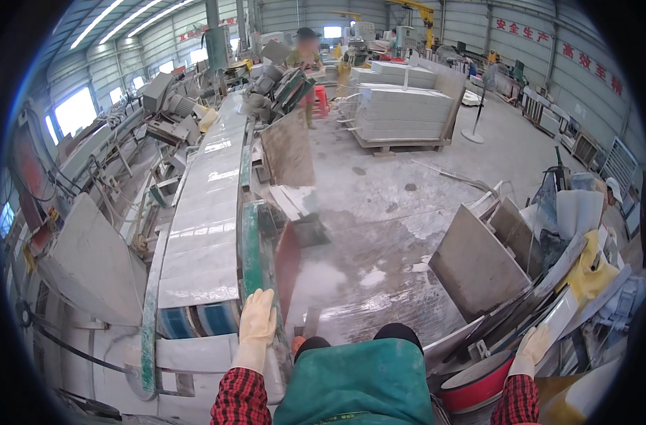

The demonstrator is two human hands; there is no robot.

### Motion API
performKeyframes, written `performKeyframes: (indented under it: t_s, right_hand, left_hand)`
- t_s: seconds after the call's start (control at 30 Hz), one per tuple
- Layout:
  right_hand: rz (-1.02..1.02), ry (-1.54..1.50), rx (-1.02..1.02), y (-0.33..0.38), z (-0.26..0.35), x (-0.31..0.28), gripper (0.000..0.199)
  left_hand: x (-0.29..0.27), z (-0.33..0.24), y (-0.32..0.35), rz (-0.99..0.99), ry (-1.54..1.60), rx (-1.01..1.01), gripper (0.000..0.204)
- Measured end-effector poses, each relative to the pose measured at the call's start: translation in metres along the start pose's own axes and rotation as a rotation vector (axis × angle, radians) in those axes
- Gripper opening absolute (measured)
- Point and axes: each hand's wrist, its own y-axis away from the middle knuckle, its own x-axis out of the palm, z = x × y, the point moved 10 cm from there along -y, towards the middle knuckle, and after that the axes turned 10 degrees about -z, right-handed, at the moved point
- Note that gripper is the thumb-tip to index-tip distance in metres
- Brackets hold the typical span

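The gloved left hand (257,322) lies flat, fingers together, on the green rail (251,248) beside the conveyor's pale stone slab (204,234), which lies on the line, apparently mid-run. The right hand (532,348), fingers loosely curled and holding nothing, rests among leaning offcut slabs (478,262) above a red tub (478,386). Farther off stand stacked slabs on a pallet (401,110) and red wall signs (560,49).

Slabs (478,262) crowd rt; floor (393,205) prob open.

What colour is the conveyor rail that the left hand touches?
Green, seen in the head view: the left hand rests on the conveyor rail.
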Motion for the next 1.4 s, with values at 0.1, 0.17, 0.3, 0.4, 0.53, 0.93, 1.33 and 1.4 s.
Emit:
performKeyframes:
  t_s: [0.1,0.17,0.3,0.4,0.53,0.93,1.33,1.4]
  right_hand:
    - [-0.053,-0.028,-0.031,0.002,-0.001,0.000,0.029]
    - [-0.077,-0.044,-0.048,0.004,-0.003,0.000,0.028]
    - [-0.077,-0.053,-0.054,0.010,-0.002,0.000,0.027]
    - [-0.010,-0.041,-0.032,0.010,0.008,-0.005,0.024]
    - [-0.115,-0.069,-0.095,0.013,0.013,-0.014,0.017]
    - [-0.023,-0.096,-0.075,0.021,0.014,-0.014,0.024]
    - [-0.083,-0.174,-0.115,0.030,0.028,-0.034,0.018]
    - [-0.098,-0.164,-0.115,0.032,0.027,-0.032,0.019]
  left_hand:
    - [-0.002,0.000,0.000,-0.012,0.019,-0.014,0.045]
    - [-0.002,0.001,0.000,-0.019,0.019,-0.017,0.045]
    - [-0.002,0.003,-0.001,-0.031,0.034,-0.010,0.045]
    - [-0.004,0.005,0.001,-0.028,0.027,-0.021,0.045]
    - [-0.002,0.005,0.001,-0.016,0.030,-0.026,0.045]
    - [-0.005,0.004,0.000,0.018,0.048,-0.049,0.044]
    - [-0.017,-0.006,-0.001,-0.157,0.015,0.067,0.034]
    - [-0.017,-0.007,-0.001,-0.154,0.017,0.070,0.035]
